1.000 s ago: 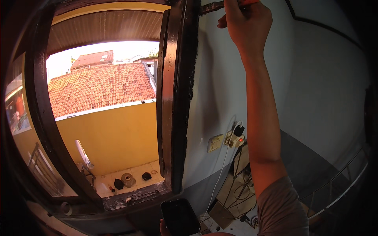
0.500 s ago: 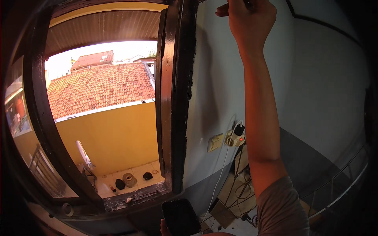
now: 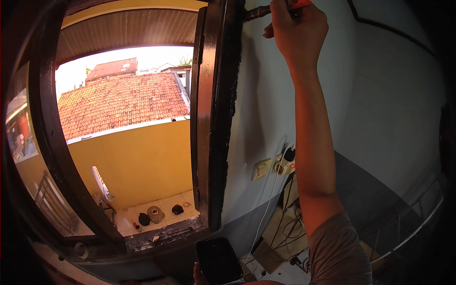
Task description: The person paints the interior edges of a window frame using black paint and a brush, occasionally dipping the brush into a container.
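High up against the wall, my right hand [image 3: 299,35] is closed around a dark paintbrush [image 3: 258,13]. Its tip meets the outer edge of the dark brown window frame [image 3: 221,95], where a ragged black paint edge borders the pale wall. Fingers wrap the handle, so most of it is hidden. At the lower edge, my left hand [image 3: 197,274] grips a black rounded-rectangular container [image 3: 218,260] by its left side. Only a finger or so of that hand shows, and the container's inside is too dark to make out.
Right of the frame are a wall switch [image 3: 261,169] and a socket [image 3: 283,164] with a plug and a white cable. Below lie tangled cords [image 3: 292,232]. A metal rail [image 3: 403,244] curves at right. Outside, several small objects stand on a tiled ledge [image 3: 166,209] by a yellow wall.
My right hand has come slightly lower, bringing the paintbrush into view against the frame. The view has shifted slightly; my left hand still holds the container.
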Motion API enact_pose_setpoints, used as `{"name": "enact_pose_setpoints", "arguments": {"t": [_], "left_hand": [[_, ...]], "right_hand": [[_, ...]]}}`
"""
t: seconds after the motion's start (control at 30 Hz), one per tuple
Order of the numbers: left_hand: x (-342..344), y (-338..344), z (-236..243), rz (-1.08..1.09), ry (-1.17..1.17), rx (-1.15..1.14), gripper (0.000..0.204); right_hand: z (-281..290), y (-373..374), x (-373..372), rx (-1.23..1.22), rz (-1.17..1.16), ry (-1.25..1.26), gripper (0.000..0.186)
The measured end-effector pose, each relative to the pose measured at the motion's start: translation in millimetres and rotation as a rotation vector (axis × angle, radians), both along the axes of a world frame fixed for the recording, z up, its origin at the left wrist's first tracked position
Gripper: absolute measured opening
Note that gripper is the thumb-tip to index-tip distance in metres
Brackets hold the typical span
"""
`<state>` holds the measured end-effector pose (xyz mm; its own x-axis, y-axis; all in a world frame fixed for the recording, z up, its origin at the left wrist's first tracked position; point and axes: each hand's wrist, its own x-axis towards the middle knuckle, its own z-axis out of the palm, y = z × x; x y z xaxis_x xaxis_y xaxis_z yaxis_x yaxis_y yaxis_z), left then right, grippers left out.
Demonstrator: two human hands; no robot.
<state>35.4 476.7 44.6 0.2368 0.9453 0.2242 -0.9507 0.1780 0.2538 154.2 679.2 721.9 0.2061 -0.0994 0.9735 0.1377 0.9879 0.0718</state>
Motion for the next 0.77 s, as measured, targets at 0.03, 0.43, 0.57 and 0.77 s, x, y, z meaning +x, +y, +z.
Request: {"name": "enact_pose_setpoints", "arguments": {"t": [0.03,0.43,0.57,0.77], "left_hand": [[-0.8,-1.0,-1.4,0.005,0.002,0.001,0.093],[-6.2,-8.4,-7.8,0.01,0.003,-0.014,0.093],[-7.7,-10.9,-10.0,0.014,0.007,-0.011,0.093],[-12.1,-13.5,-11.9,0.02,0.005,-0.007,0.092]], "right_hand": [[-2.9,-1.1,2.1,-0.06,-0.05,-0.06,0.031],[-20.2,8.0,8.6,-0.073,-0.12,-0.13,0.019],[-20.2,0.3,10.3,-0.055,-0.013,-0.063,0.019],[-33.9,7.2,2.6,-0.001,-0.026,-0.101,0.023]]}}
